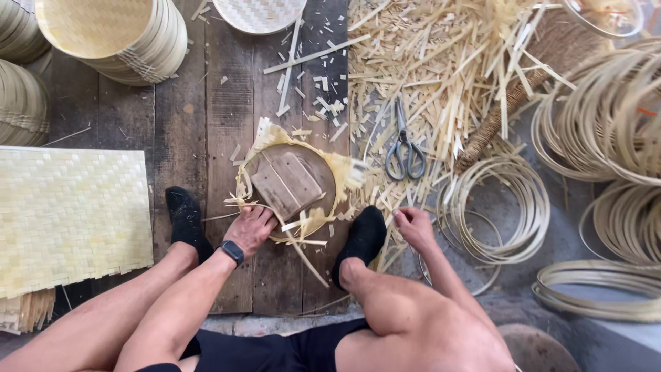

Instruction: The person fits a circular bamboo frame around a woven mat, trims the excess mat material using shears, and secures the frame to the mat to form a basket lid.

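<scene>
Half-made woven bamboo basket (313,172) on the plank floor (193,131), between the two black-socked feet, just ahead of the knees. Round wooden form (289,180) sitting in its middle, loose strip ends sticking out all around the rim. No real long axis, roughly circular; one long loose strip (306,255) trailing from the near rim toward the right foot (361,238).

Left hand (249,229) pressed on the near-left rim, fingers curled down over the weave, gripping the edge. Wristwatch (233,252) on that wrist. Basket lying directly ahead of this hand, touching it; clearly the nearer hand.

Right hand (413,224) apart from the basket, off to its right past the right foot, down among loose slivers. Fingers curled loosely closed; whether pinching a strip, cannot tell.

Left foot (184,219) just left of the left hand.

Counts: one basket in work, one wooden form, one pair of scissors (405,148) lying on the offcut heap (441,69) beyond the right hand. One flat woven mat (72,213) far left. One coil of thin bamboo hoops (509,207) right of the scissors, more coils at the right edge, number unclear. One stack of finished baskets (120,34) top left, more partly cut off at the edge.
</scene>
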